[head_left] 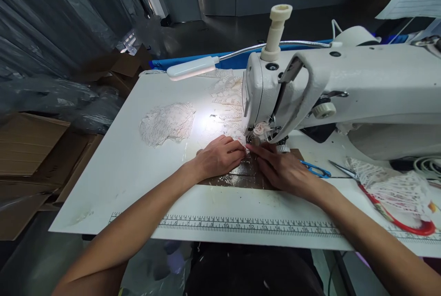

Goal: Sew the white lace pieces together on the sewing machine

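A white sewing machine stands over the table, its needle area lit by a lamp. My left hand lies just left of the presser foot, fingers curled together on the edge of white lace fabric. Close against the foot is my right hand, its index finger reaching left to meet the left fingertips at the lace edge. The bit of lace between the fingertips is mostly hidden. Beneath both hands lies a brown taped plate. A separate pile of lace pieces rests farther left.
Blue-handled snips lie beside my right wrist. Scissors with red handles and white netted fabric are at the right. A lamp hangs over the table's back. A printed ruler runs along the front edge; cardboard boxes stand left.
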